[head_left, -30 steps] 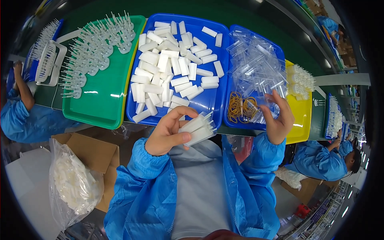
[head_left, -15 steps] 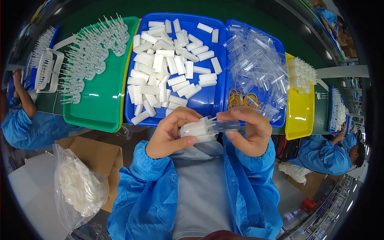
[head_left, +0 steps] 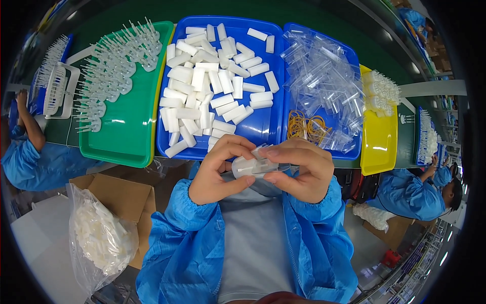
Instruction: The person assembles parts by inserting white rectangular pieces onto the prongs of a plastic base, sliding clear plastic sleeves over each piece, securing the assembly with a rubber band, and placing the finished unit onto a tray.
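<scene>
In front of my chest, my left hand (head_left: 220, 169) is closed on a bundle of white blocks (head_left: 244, 167), thumb below and fingers above. My right hand (head_left: 306, 164) pinches a clear plastic piece (head_left: 284, 166) against the right end of the bundle. Its fingers partly cover that end, so how the plastic sits on the blocks cannot be made out. Beyond my hands, a blue tray (head_left: 271, 124) carries many loose white blocks (head_left: 202, 86) of the same look. To its right, another blue tray (head_left: 298, 104) has clear plastic pieces (head_left: 324, 71) and yellowish rubber bands (head_left: 306, 126).
A green tray (head_left: 124, 137) at left bears white round-based parts with upright pins (head_left: 109, 76). At right, a yellow tray (head_left: 379, 147) holds white pinned blocks (head_left: 379, 93). Below left stands a cardboard box (head_left: 121, 195) with a bag of white pieces (head_left: 98, 233). Co-workers sit on both sides.
My right hand has moved left, bringing the clear plastic piece closer onto the white blocks. Its fingers now overlap the bundle's right end. My left hand still grips the bundle.
</scene>
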### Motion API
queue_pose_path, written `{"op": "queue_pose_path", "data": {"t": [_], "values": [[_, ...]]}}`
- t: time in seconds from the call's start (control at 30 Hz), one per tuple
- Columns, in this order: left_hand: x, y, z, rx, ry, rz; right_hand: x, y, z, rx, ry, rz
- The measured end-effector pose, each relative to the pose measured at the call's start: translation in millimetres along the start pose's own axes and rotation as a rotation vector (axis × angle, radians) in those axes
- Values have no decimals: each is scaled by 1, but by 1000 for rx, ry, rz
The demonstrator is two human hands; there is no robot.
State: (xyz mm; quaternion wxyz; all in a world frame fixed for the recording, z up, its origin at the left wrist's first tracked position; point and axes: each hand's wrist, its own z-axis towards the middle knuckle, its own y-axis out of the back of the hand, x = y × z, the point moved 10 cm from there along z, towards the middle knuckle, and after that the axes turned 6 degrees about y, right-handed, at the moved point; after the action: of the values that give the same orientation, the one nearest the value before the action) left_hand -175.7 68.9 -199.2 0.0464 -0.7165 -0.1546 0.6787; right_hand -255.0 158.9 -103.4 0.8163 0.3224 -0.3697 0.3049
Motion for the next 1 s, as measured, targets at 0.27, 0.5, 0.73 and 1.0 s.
{"op": "queue_pose_path", "data": {"t": [0.27,0.5,0.73,1.0], "values": [[-3,5,-2,-46,-50,70,-23,19,-15,-128,-137,0],[-4,7,-2,-50,-65,35,-13,13,-9,23,4,-63],[-4,7,-2,-63,-82,-34,-25,13,-17,32,-185,-30],[0,8,-5,-76,-14,-111,-40,10,-36,-78,-261,157]]}}
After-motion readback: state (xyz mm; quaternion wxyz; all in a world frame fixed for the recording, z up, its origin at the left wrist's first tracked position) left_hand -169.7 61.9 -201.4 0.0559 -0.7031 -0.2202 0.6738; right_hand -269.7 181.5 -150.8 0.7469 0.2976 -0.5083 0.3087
